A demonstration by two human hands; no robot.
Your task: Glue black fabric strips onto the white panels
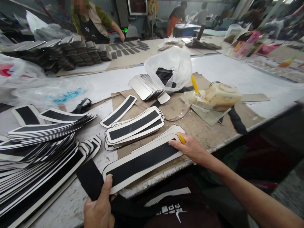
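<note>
A long white panel with a black strip along its middle (144, 160) slants across the table's front edge. My left hand (98, 207) is closed at its left end, thumb on top. A loose black fabric piece (90, 179) sticks out beside that thumb; whether the fingers grip it too is hidden. At the panel's right end, my right hand (192, 148) pinches the edge with its thumb above. A yellow tool handle (181, 138) shows at the right fingers, its other end out of sight. Under the panel's far side lies another white panel (177, 129).
Finished-looking panels form a small stack (135, 125) behind and big piles (47, 177) at left. Plain white plates (142, 87) lean by a plastic bag (171, 63). A glue-stained container (220, 95) with a yellow-handled brush (194, 84) lies right. Across the table, a person (95, 25) works.
</note>
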